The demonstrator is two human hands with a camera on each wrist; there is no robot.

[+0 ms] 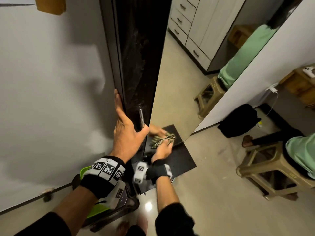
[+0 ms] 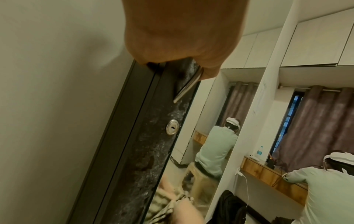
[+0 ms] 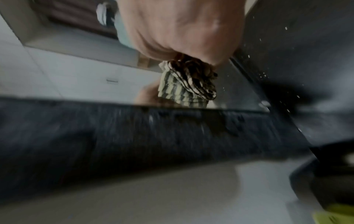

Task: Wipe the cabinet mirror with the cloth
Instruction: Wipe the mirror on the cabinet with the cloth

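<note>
The tall cabinet mirror (image 1: 184,79) sits in a door with a dark speckled frame. My left hand (image 1: 127,133) grips the door's edge, fingers behind it and thumb by the metal handle (image 1: 141,119). In the left wrist view the same hand (image 2: 172,37) curls round that edge above the handle (image 2: 187,87). My right hand (image 1: 162,149) holds a bunched striped cloth (image 1: 168,140) against the mirror's bottom left corner. The right wrist view, blurred, shows the right hand (image 3: 182,30) pressing the cloth (image 3: 193,78) onto the mirror (image 3: 76,72), just above the dark lower band.
A keyhole (image 2: 172,128) sits below the handle. A person in a green shirt (image 1: 300,159) sits on a beige stool (image 1: 260,169) at the right, with a black bag (image 1: 238,120) by the wall. A green bin (image 1: 97,210) stands by my left arm.
</note>
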